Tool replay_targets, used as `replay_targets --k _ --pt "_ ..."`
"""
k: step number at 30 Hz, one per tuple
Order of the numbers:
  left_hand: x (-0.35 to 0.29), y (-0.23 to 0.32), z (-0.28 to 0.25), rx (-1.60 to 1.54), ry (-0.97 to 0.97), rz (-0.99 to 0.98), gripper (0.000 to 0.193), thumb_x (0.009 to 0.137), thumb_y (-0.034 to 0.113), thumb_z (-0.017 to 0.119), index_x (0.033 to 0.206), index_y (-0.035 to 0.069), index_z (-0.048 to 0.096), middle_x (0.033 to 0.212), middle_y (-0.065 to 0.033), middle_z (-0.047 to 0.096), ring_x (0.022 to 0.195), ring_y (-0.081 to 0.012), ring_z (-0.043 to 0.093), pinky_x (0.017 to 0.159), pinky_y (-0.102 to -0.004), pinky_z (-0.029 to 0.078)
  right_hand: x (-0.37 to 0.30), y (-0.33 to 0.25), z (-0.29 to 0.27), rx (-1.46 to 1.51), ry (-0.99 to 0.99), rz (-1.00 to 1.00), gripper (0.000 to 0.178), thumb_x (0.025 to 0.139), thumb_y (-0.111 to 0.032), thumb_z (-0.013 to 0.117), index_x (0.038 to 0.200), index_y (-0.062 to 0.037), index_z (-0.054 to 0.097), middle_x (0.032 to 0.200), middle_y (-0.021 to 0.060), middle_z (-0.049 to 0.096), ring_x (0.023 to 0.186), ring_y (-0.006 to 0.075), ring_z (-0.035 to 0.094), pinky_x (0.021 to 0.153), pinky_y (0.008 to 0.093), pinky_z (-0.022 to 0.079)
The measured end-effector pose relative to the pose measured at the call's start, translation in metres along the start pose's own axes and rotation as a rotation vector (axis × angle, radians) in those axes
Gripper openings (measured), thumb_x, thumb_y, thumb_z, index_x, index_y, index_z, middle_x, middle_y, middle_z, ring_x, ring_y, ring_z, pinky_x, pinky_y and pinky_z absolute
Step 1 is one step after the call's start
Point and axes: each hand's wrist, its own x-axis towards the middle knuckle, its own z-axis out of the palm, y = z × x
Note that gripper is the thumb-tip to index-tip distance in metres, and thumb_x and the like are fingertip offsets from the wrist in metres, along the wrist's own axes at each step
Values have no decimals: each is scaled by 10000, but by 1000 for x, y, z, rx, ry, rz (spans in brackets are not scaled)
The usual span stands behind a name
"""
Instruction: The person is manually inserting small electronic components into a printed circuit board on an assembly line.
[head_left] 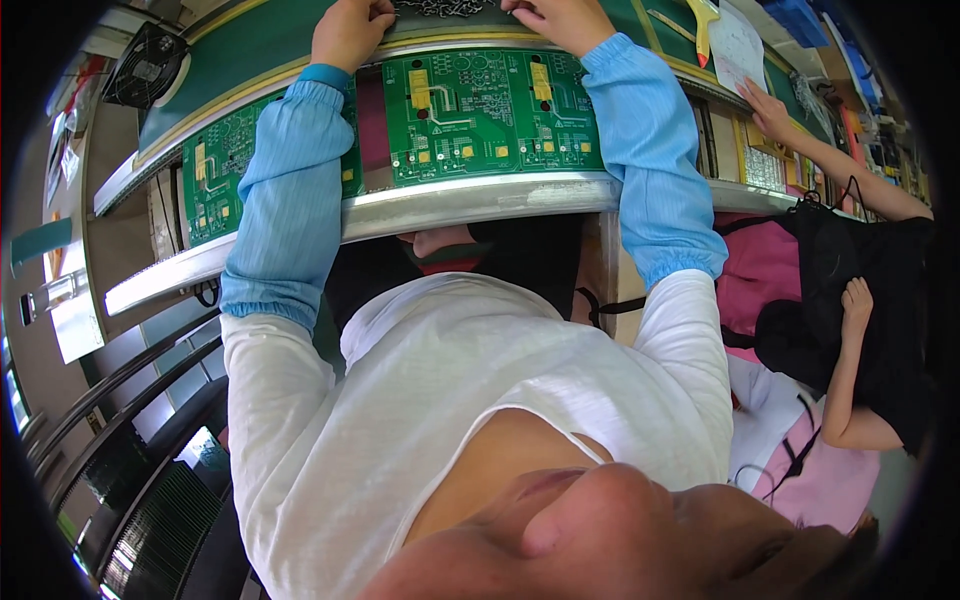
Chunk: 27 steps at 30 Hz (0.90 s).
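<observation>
At the top edge of the head view, my left hand is curled, its thumb and fingers drawn together beside a pile of small dark parts with thin metal leads. My right hand reaches the pile from the other side, its thumb and fingertips close together. Whatever either hand pinches is too small to make out. Below my hands, a green printed circuit board panel lies on the conveyor line. Another green board sits to the left, partly covered by my blue-sleeved left forearm.
A metal rail runs along the near side of the boards. A black fan stands at far left. At right, a co-worker's hand touches a paper sheet beside a yellow-handled brush.
</observation>
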Motion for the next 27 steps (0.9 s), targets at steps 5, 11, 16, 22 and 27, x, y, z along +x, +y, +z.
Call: replay_targets --k 5,11,16,22,27 --pt "-3 15 -2 34 -1 50 93 791 130 705 836 59 664 875 -156 631 863 -374 626 775 -448 505 -21 -13 -32 139 -45 73 92 881 -166 660 935 -92 662 871 103 637 818 303 654 712 393 515" --pt "-6 25 -13 94 -23 5 80 815 137 684 823 63 653 889 -154 628 898 -370 623 793 -442 505 -70 -2 -20 220 -158 171 170 912 -99 671 1082 -102 673 965 50 687 802 165 654 698 302 527" --pt "-5 27 -4 271 -33 84 70 824 123 678 822 60 648 905 -152 609 914 -358 620 802 -441 509 -93 6 -1 326 -67 232 172 890 -141 708 1059 -117 683 881 32 702 737 152 644 671 299 523" --pt "-8 26 -3 278 -49 117 84 826 105 684 860 63 620 924 -145 600 938 -351 615 816 -435 507 -97 10 6 332 -60 286 183 890 -155 713 1064 -115 675 870 15 699 733 144 643 662 301 524" --pt "-7 24 -8 176 25 113 100 828 76 681 888 48 606 873 -169 619 885 -367 627 779 -451 500 -93 -4 -3 188 -117 251 186 891 -114 704 1074 -116 669 885 8 680 766 141 653 678 274 525"
